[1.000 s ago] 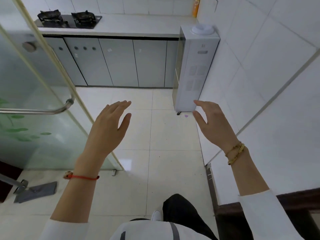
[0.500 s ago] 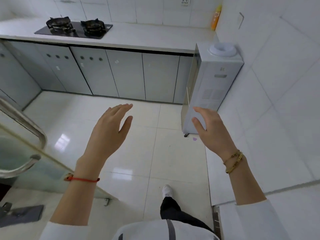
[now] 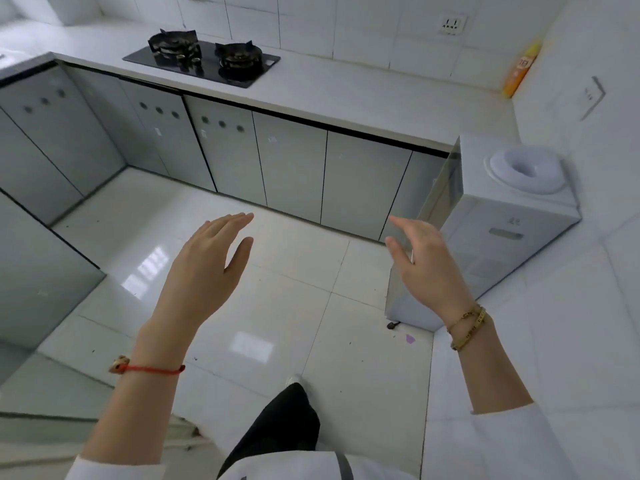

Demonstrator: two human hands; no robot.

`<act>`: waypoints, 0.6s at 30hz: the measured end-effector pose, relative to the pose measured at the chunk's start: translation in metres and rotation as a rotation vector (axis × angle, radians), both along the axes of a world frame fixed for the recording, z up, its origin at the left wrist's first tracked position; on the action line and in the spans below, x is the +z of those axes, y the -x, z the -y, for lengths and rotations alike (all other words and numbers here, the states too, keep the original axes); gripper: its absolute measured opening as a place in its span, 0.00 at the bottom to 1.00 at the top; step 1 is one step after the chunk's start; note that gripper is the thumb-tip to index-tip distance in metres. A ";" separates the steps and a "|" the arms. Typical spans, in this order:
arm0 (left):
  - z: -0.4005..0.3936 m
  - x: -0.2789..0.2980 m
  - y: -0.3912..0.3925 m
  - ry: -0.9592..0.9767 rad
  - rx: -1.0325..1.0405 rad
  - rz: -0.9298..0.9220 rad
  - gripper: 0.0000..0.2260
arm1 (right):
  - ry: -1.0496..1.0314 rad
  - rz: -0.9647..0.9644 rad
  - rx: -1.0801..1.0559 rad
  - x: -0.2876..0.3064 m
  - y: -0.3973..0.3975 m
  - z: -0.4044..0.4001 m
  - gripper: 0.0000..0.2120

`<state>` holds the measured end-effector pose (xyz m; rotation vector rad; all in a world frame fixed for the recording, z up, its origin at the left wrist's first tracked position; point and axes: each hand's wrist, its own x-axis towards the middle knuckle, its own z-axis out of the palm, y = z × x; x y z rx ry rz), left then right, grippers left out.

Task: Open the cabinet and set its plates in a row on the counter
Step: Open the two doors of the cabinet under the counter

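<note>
A row of grey base cabinets [image 3: 291, 168] runs under a white counter [image 3: 346, 95] ahead of me, all doors closed. No plates are visible. My left hand [image 3: 207, 268] is raised in front of me over the floor, fingers apart and empty, a red string on its wrist. My right hand [image 3: 426, 268] is also raised and open, empty, with gold bracelets on the wrist, in front of the water dispenser. Both hands are well short of the cabinet doors.
A black two-burner gas hob [image 3: 202, 57] sits on the counter at the left. A white water dispenser [image 3: 498, 220] stands at the right against the tiled wall. An orange bottle [image 3: 519, 69] stands in the counter's far right corner. More grey cabinets [image 3: 41, 140] line the left side.
I have walked past the glass door into the kitchen; the cabinets and counter are now closer and fill more of the view. Both hands stay raised and open.
</note>
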<state>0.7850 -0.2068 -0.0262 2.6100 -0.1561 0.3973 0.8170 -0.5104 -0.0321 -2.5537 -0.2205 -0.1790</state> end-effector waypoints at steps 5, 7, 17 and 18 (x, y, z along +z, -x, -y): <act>-0.007 -0.017 -0.068 -0.003 0.041 -0.009 0.16 | -0.004 -0.007 0.018 -0.017 -0.078 -0.005 0.20; -0.010 -0.022 -0.095 0.003 0.043 -0.002 0.16 | 0.008 -0.016 0.021 -0.022 -0.107 -0.007 0.21; -0.054 -0.011 -0.311 -0.008 0.086 0.017 0.16 | 0.016 -0.001 0.017 -0.006 -0.324 -0.044 0.21; -0.057 -0.009 -0.329 -0.006 0.085 0.016 0.16 | 0.015 0.004 0.017 -0.005 -0.343 -0.048 0.21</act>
